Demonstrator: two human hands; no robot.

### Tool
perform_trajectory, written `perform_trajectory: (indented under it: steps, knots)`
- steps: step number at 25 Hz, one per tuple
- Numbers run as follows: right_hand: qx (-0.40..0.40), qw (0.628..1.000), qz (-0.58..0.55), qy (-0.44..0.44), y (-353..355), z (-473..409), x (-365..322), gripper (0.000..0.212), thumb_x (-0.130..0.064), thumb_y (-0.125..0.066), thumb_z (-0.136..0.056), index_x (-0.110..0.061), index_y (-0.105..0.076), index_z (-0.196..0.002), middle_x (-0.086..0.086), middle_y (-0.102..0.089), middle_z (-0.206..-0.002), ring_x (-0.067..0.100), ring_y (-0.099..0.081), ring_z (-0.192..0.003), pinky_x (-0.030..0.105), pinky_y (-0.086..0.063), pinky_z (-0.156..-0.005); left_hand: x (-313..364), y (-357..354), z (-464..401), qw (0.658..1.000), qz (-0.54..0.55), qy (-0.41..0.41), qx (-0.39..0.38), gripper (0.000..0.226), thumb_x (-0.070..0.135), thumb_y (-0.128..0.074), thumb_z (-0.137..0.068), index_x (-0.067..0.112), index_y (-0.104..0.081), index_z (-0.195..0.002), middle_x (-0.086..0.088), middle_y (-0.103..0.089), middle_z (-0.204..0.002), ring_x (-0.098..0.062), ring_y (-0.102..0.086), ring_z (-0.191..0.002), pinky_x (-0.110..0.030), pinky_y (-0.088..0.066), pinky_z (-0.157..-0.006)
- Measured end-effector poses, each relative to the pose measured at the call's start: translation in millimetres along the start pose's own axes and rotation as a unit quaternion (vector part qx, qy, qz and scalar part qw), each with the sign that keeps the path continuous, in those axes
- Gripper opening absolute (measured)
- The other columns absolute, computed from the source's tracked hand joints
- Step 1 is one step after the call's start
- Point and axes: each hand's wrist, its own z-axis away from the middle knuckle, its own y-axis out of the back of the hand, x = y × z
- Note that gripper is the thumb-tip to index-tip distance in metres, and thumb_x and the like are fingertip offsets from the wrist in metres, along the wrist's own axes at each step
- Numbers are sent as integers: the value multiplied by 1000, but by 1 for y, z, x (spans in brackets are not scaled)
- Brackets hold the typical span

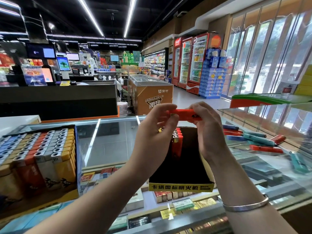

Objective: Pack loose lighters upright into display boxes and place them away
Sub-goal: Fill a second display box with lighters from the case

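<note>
Progress: one box [42, 157] at the left of the glass worktop [108, 142] is fully packed, with upright lighters in blue, tan, red, silver and yellow rows. A second box [181, 187], black inside with a yellow front strip, stands in the middle of the worktop and is judged to be at an early stage: only a short row of red lighters [177, 141] stands upright at its far end, and most of its floor is bare. Loose lighters [258, 141], teal, red and blue, lie flat on the worktop to the right of this box and are not yet packed. Neither box has been put away. Fingers: both hands are raised above the far end of the second box and share one red lighter [184, 114], held roughly horizontal. The left hand [158, 127] pinches its left end, thumb below and fingers [166, 106] curled over the top. The right hand [209, 129] clamps the right end, fingers wrapped round it. The lighter touches neither the box nor the worktop. It must be turned upright before insertion next to the red row.
</note>
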Motion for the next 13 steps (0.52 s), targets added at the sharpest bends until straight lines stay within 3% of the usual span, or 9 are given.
perform_trajectory:
  steps: [4,6,9,13]
  knots:
    - [34,996,86,3,1,-3,5,28,-32,-48,-86,-23,-57,-61,-11,-56,-63,-3,-51,-64,23,-35,-69,0,5,-2,997,-51,-31,39,27,12,-56,-90,35,-54,-105,11,-64,-96,0,-60,-92,-15,-49,-79]
    - [71,987,137,-47,6,-8,10,26,-26,-49,-89,-19,-58,-66,-6,-58,-67,-2,-51,-63,22,-37,-63,-3,6,-2,996,-68,-46,32,24,9,-57,-89,29,-59,-103,8,-65,-96,-4,-62,-89,-17,-50,-76]
    - [22,969,172,-175,10,-12,17,11,-16,-54,-86,-12,-62,-79,3,-60,-74,11,-55,-67,25,-45,-58,-8,6,-1,986,-145,-78,-22,21,8,-59,-87,20,-65,-104,8,-64,-98,-5,-62,-86,-24,-54,-72]
    - [5,961,192,-199,10,-11,21,11,-12,-54,-85,-14,-61,-78,9,-61,-80,19,-58,-76,28,-47,-62,-13,5,2,963,-229,-120,-71,22,9,-62,-85,17,-68,-104,3,-65,-100,-17,-64,-83,-40,-55,-69]
